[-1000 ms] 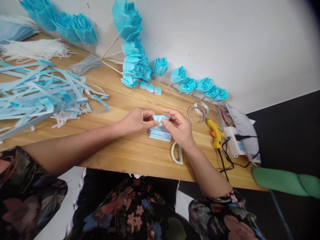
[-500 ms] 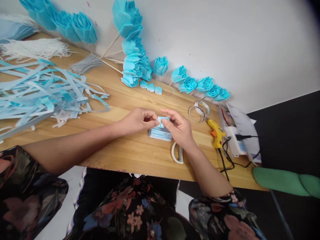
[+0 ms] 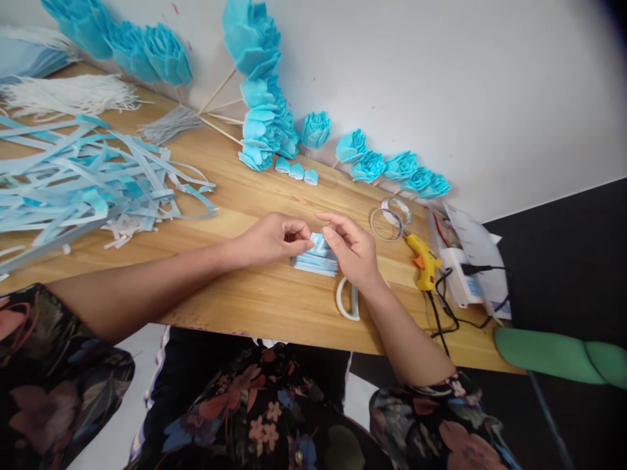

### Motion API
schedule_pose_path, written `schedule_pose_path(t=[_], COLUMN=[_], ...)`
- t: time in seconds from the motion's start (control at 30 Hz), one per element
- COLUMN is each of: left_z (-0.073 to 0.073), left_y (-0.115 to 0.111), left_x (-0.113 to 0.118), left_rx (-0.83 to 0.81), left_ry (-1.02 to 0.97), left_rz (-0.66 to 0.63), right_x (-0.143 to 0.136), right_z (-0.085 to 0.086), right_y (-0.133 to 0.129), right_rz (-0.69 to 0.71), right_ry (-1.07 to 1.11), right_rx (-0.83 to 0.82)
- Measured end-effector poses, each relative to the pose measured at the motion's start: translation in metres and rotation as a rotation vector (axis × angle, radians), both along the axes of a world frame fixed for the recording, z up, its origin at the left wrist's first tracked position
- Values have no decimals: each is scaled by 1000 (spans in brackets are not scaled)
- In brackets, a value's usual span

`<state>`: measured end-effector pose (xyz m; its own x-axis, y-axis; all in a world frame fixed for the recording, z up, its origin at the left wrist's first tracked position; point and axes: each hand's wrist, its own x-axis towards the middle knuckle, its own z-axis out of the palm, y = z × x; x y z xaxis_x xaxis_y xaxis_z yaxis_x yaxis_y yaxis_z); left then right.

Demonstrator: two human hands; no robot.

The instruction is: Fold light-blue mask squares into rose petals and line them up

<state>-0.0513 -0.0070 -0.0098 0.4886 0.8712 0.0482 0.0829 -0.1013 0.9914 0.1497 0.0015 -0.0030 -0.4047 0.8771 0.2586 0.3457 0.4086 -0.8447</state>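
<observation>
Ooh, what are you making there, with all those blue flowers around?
The person's left hand and right hand are working at a small light blue piece with white on it, just above a folded blue stack. Three little folded pieces sit farther back, near the blue flowers. The yellow glue gun lies off to the right, untouched.

The left hand [image 3: 277, 241] and right hand [image 3: 353, 251] cover parts of a small blue-and-white piece [image 3: 319, 244] and the far side of the folded stack [image 3: 316, 264]. Towards the table's [image 3: 235, 300] near edge, the right wrist hides part of a white curved handle [image 3: 343, 301], perhaps of scissors. The picture cuts off the heap of strips [image 3: 88, 173], the tallest blue flowers [image 3: 252, 39] and, beyond the near right corner, a green padded object [image 3: 548, 352]. The white power strip's [image 3: 460, 277] label is too small to read.
</observation>
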Motion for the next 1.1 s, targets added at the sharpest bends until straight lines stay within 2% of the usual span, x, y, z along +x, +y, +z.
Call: schedule_pose_path(t=[0.13,0.27,0.4,0.53,0.67,0.83,1.1], left_z=[0,-2,-3,0,4,2,-1], left_y=[1,1,2,2,1,1,2], left_x=[0,0,0,-1,-1,-1,-2], left_rx=[11,14,9,-8,-30,-34,-16], left_ry=[2,15,28,4,-31,-49,-47], left_rz=[-1,4,13,39,60,41,33], right_x=[0,0,1,1,-1,0,-1], right_z=[0,0,1,-1,-1,0,-2], right_y=[0,-1,-1,1,1,0,1], right_rz=[55,23,6,5,-36,-33,5], right_ry=[-19,-77,-62,-31,-53,-69,-67], right_rx=[-4,58,47,4,40,85,66])
